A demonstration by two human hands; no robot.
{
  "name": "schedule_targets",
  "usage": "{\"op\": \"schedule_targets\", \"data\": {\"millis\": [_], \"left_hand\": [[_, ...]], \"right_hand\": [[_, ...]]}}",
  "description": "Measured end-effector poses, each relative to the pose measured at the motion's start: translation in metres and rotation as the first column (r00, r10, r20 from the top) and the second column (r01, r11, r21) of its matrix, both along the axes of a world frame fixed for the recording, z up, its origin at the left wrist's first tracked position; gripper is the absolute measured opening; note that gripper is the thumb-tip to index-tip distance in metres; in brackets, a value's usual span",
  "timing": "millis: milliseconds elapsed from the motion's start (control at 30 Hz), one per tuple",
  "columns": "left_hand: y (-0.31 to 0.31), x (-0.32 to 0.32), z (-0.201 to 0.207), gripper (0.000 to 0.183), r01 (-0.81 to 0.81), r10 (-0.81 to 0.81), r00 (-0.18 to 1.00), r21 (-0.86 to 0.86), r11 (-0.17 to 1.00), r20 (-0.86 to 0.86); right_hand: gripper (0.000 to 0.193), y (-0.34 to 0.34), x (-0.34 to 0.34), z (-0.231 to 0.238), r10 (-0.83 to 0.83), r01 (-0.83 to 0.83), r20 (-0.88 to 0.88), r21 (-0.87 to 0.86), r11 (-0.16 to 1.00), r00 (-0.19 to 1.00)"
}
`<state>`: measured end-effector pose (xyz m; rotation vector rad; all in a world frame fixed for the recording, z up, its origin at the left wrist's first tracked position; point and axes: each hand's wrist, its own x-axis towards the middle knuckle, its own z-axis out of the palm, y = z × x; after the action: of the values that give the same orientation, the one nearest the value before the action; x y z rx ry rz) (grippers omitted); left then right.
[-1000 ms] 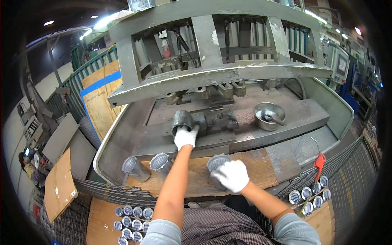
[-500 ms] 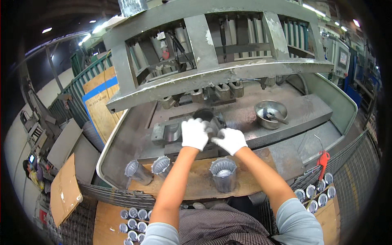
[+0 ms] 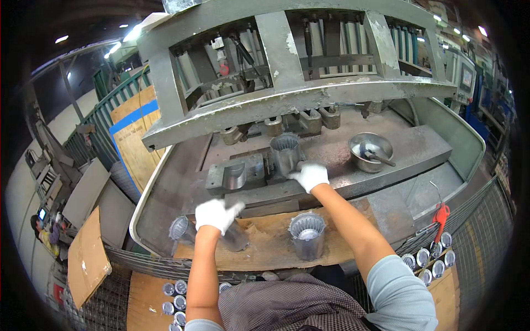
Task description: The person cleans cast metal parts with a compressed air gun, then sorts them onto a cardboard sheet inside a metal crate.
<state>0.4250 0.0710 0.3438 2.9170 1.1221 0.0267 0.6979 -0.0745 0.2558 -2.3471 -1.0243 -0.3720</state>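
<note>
While the wooden board (image 3: 265,243) at the front edge of the machine bed serves as the staging place, one finned metal cylinder (image 3: 307,236) stands upright on it, untouched, just right of the board's middle. Toward the board's left end, the left hand (image 3: 216,214) in a white glove is closed over the top of another cylinder (image 3: 234,237), which leans to one side; a third cylinder (image 3: 179,228) lies tipped just off the board's left end. Beyond the board, on the grey steel bed, the right hand (image 3: 310,175), also gloved, rests its fingers against the base of a cylinder seated in the fixture (image 3: 285,154); whether it truly grips or only steadies it I cannot tell. Left of that part, still beyond the board, an empty cradle block (image 3: 236,176) sits open. To do this well, I judge that the seated piece should be pressed fully home and square before the hand lets go, and the leaning piece lifted by a firm hold around its rim rather than dragged. Farther back and right of the board, a steel bowl (image 3: 371,150) holds a tool, under the overhanging press frame (image 3: 298,99).
</note>
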Motion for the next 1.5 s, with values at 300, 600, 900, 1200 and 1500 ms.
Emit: {"op": "schedule_targets", "data": {"millis": [300,600,900,1200,1500], "left_hand": [[0.008,-0.033,-0.075,0.043,-0.011,0.012,0.975,-0.003,1.0,0.224],[0.015,-0.043,-0.088,0.045,0.07,-0.056,0.971,-0.052,0.996,0.232],[0.023,-0.06,-0.087,0.038,0.5,0.768,0.271,-0.767,0.403,0.581],[0.04,0.06,-0.023,0.053,0.417,0.386,0.401,-0.541,0.73,0.831],[0.047,0.095,-0.025,0.057,-0.045,-0.035,0.853,0.141,0.989,0.521]], "right_hand": [[0.041,-0.014,-0.012,0.007,0.044,-0.044,-0.016,0.005,0.999,0.999],[0.037,0.004,-0.012,0.005,0.139,-0.142,-0.067,-0.036,0.989,0.988],[0.032,-0.05,-0.029,0.012,0.224,-0.216,-0.087,0.095,0.972,0.971],[0.022,-0.199,-0.097,0.003,0.183,-0.202,0.085,0.376,0.904,0.979],[0.025,-0.336,-0.124,0.014,-0.217,0.156,0.236,0.251,0.955,0.947]]}}
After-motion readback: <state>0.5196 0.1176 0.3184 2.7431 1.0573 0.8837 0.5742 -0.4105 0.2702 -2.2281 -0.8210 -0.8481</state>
